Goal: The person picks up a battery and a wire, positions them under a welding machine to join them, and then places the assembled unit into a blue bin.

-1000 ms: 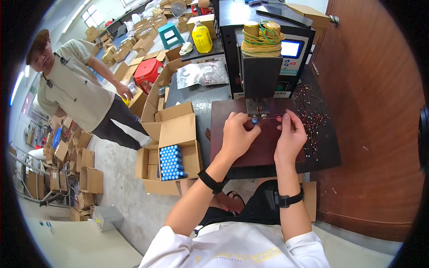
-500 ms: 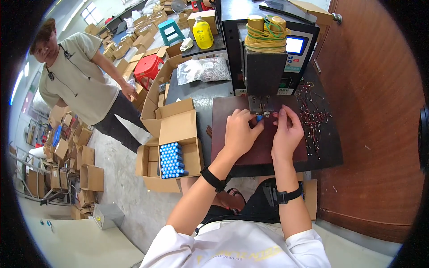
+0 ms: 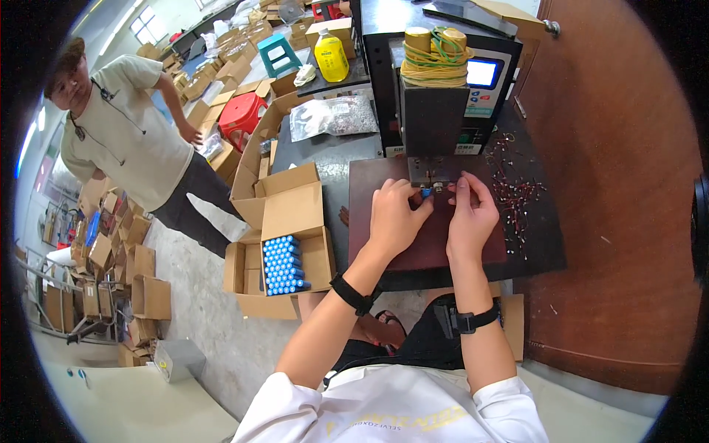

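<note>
One blue cell [image 3: 426,193] at machine head [image 3: 417,170], my L hand [image 3: 395,218] w/ its grip clamped on it; R hand [image 3: 473,216] pinched just beside, can't tell on what. No finished pc. visible; left: boxed cells [image 3: 279,269], loose wires [image 3: 515,193] on table [image 3: 532,269].

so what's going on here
The left hand holds a blue cell at the machine's head. The right hand is beside it; whether it holds anything is too small to tell. More cells sit in an open box, and wires lie to the right.
</note>
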`<state>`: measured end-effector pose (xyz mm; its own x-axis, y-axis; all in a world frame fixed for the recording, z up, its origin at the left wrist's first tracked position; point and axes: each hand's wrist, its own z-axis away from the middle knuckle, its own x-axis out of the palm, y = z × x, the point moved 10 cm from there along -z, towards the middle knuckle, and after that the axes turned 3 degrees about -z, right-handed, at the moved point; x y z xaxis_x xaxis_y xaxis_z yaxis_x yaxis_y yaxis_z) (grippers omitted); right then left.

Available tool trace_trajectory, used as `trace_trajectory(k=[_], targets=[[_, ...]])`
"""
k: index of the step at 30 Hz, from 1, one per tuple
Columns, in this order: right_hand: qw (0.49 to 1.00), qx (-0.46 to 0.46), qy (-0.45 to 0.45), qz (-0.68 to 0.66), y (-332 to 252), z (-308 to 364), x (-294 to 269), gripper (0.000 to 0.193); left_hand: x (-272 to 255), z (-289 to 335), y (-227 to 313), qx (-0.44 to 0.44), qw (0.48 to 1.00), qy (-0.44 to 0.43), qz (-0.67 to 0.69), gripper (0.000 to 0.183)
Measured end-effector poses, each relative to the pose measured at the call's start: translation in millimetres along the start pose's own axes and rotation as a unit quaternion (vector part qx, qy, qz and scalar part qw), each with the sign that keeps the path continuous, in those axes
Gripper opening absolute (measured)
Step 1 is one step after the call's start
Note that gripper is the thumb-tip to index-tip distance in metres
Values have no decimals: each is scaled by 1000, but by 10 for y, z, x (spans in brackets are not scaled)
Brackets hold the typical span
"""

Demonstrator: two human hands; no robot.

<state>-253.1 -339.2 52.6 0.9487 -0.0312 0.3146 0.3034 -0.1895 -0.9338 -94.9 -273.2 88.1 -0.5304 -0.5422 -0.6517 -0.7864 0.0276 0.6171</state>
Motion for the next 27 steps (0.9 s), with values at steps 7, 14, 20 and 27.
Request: trace_trajectory(k=[7, 14, 20, 27], targets=[[999, -11, 18, 27, -327, 110, -209, 25, -149, 196, 183, 63, 995, -31, 74, 25], [970, -62, 96, 213, -1180, 399, -2221, 25, -1256, 776, -573, -91, 995, 21, 32, 20], [941, -25, 60, 332, -931, 603, -2988, 19, -1551, 1202, -1471, -104, 950, -27, -293, 22], [991, 39, 27, 127, -921, 437, -2409, 11, -1360, 1184, -1555, -117, 929, -91, -338, 25]])
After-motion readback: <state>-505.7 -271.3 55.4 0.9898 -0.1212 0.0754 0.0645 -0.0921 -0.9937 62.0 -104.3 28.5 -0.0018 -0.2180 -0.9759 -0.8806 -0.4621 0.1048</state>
